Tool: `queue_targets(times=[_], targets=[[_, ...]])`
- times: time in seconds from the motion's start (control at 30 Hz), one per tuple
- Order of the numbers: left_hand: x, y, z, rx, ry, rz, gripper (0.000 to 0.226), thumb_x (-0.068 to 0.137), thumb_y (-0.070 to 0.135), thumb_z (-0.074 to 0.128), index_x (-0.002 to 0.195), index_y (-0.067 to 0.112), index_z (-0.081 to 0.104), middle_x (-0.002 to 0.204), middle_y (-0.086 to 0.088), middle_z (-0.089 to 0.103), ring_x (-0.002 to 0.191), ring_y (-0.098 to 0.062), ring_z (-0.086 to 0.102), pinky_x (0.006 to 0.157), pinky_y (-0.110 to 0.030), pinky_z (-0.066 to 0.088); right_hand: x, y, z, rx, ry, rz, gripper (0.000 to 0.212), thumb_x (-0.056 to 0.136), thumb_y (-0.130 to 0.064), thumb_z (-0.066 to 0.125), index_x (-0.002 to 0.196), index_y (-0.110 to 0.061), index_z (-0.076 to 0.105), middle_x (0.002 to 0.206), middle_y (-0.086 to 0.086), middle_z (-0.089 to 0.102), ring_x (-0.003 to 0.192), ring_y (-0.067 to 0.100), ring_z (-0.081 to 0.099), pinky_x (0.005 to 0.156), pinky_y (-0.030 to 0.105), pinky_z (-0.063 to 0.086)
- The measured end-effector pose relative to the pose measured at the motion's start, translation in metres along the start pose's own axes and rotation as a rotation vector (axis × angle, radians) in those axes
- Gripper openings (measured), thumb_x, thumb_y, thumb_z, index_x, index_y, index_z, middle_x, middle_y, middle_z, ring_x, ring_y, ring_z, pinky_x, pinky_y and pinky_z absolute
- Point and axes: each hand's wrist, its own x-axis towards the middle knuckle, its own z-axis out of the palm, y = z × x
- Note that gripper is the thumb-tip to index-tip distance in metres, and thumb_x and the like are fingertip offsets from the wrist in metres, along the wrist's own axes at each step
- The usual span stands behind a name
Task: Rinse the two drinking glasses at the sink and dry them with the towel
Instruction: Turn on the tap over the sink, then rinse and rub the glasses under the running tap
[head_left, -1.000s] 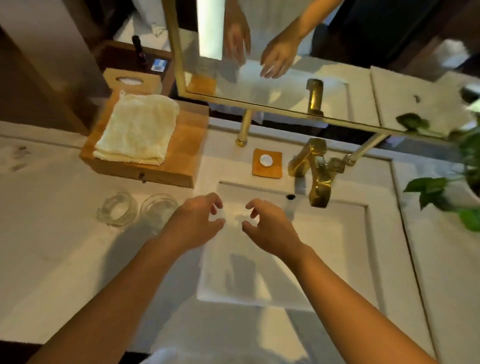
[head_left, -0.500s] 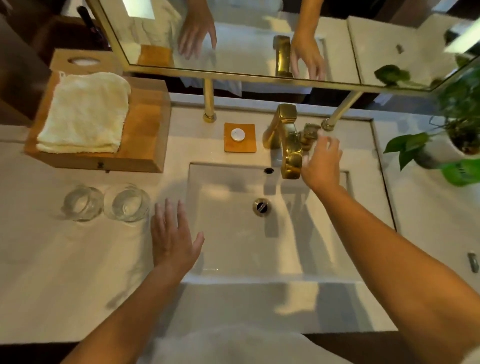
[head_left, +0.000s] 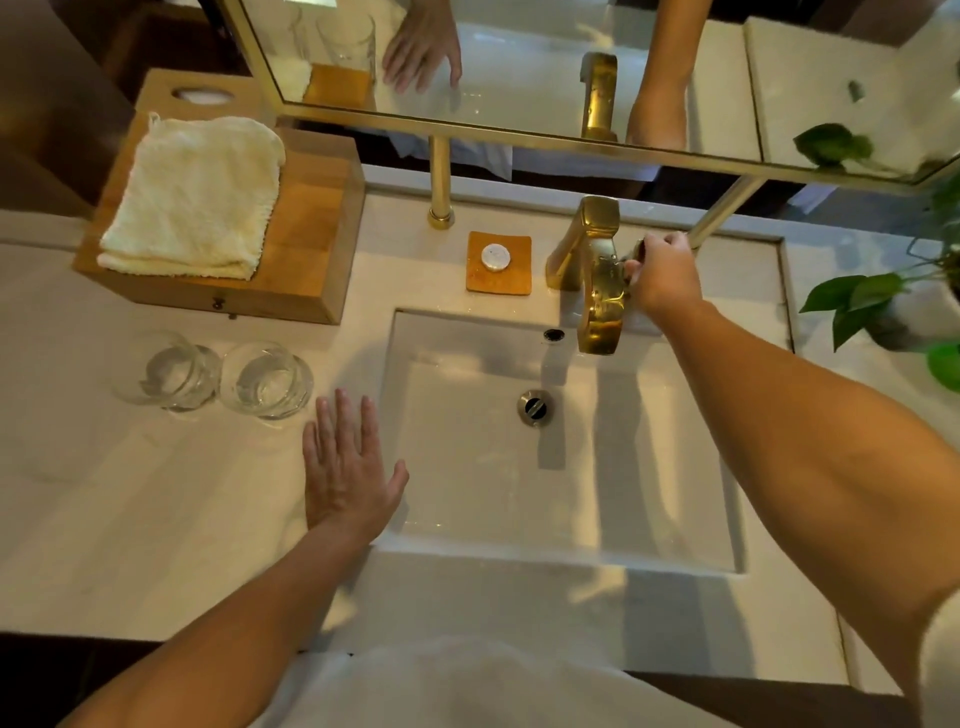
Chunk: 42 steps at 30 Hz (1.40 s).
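Glass: rigid, fragile, slippery when wet; grip your two glasses (head_left: 270, 379) round the wall | left hand (head_left: 345, 467) flat, fingers straight, on table (head_left: 130, 519) | right hand (head_left: 662, 275) grips faucet handle (head_left: 638, 248)

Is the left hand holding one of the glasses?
No, the left hand lies flat and open on the counter, gripping neither of the glasses.

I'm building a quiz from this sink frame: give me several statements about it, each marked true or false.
The right hand grips the handle of the gold faucet. True.
The two clear drinking glasses stand inside the white sink basin. False: they stand on the counter, left of it.
The left hand is open, fingers straight, beside the basin. True.
The folded cream towel hangs on the faucet. False: it lies on the wooden box.
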Motion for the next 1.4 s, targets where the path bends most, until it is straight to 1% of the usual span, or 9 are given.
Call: queue_targets(times=[0.23,0.6,0.77,0.9,0.97,1.1,1.23,1.3,1.4], targets=[[-0.001,-0.001,0.002,0.017,0.062,0.024,0.109,0.072,0.043,0.078,0.157,0.008,0.021,0.164,-0.023,0.012,0.152,-0.042,0.011,0.121,-0.054,0.012,0.004,0.011,0.007,-0.181,-0.055,-0.122,0.063,0.089,-0.005,0.069,0.145,-0.004,0.04,0.154,0.019,0.032,0.134,0.037,0.042,0.111,0.05,0.043],[-0.001,-0.003,0.005,0.025,0.068,0.035,0.109,0.072,0.043,0.078,0.158,0.008,0.02,0.164,-0.023,0.011,0.152,-0.042,0.011,0.121,-0.054,0.012,-0.008,0.014,-0.003,-0.18,-0.058,-0.202,0.063,0.093,-0.004,0.063,0.149,-0.006,0.034,0.155,0.019,0.029,0.136,0.038,0.038,0.113,0.048,0.04],[0.001,-0.002,0.004,-0.028,0.043,0.011,0.114,0.068,0.041,0.082,0.157,0.011,0.017,0.164,-0.023,0.014,0.151,-0.042,0.013,0.121,-0.054,0.013,-0.064,-0.002,0.019,-0.063,0.198,0.004,0.055,0.093,-0.01,0.064,0.144,-0.014,0.043,0.154,0.015,0.032,0.14,0.032,0.033,0.114,0.042,0.037],[0.001,-0.005,0.0,-0.08,0.01,0.01,0.112,0.068,0.04,0.082,0.157,0.013,0.02,0.164,-0.02,0.016,0.152,-0.04,0.013,0.121,-0.052,0.012,-0.136,-0.016,0.058,0.359,-0.117,0.138,0.008,0.1,-0.009,0.055,0.103,-0.013,0.062,0.12,0.012,0.06,0.106,0.02,0.061,0.086,0.026,0.05],[0.0,-0.009,-0.002,-0.099,-0.017,0.03,0.105,0.071,0.04,0.08,0.156,0.013,0.025,0.164,-0.019,0.017,0.152,-0.04,0.012,0.121,-0.052,0.012,-0.159,-0.022,0.073,0.364,-0.234,0.036,0.021,0.104,-0.015,0.05,0.115,-0.007,0.067,0.112,0.008,0.065,0.09,0.011,0.061,0.077,0.018,0.048],[-0.002,-0.019,-0.019,-0.136,-0.093,0.093,0.086,0.079,0.038,0.071,0.153,0.014,0.035,0.164,-0.017,0.021,0.152,-0.037,0.013,0.122,-0.048,0.013,-0.173,-0.06,0.084,0.339,-0.374,-0.166,0.022,0.103,-0.017,0.053,0.114,-0.008,0.07,0.104,0.004,0.068,0.095,0.02,0.064,0.092,0.036,0.056],[-0.015,-0.037,-0.051,-0.255,-0.179,0.186,0.054,0.096,0.031,0.054,0.146,0.013,0.044,0.163,-0.011,0.025,0.153,-0.028,0.014,0.124,-0.037,0.009,-0.178,-0.122,0.091,0.231,-0.446,-0.388,0.023,0.101,-0.022,0.055,0.117,-0.014,0.07,0.111,0.002,0.07,0.092,0.012,0.062,0.085,0.029,0.053],[-0.025,-0.05,-0.068,-0.349,-0.18,0.189,0.04,0.099,0.029,0.053,0.135,0.013,0.056,0.154,-0.006,0.042,0.145,-0.024,0.032,0.121,-0.035,0.025,-0.183,-0.154,0.097,0.201,-0.47,-0.466,0.025,0.101,-0.025,0.057,0.119,-0.014,0.069,0.115,0.003,0.07,0.092,0.01,0.06,0.079,0.022,0.048],[-0.03,-0.075,-0.091,-0.452,-0.12,0.067,0.031,0.095,0.033,0.06,0.121,0.018,0.066,0.127,0.0,0.063,0.109,-0.019,0.061,0.095,-0.035,0.052,-0.192,-0.2,0.099,0.171,-0.505,-0.5,0.036,0.097,-0.028,0.063,0.131,-0.017,0.061,0.124,0.005,0.065,0.098,0.013,0.059,0.083,0.024,0.051]])
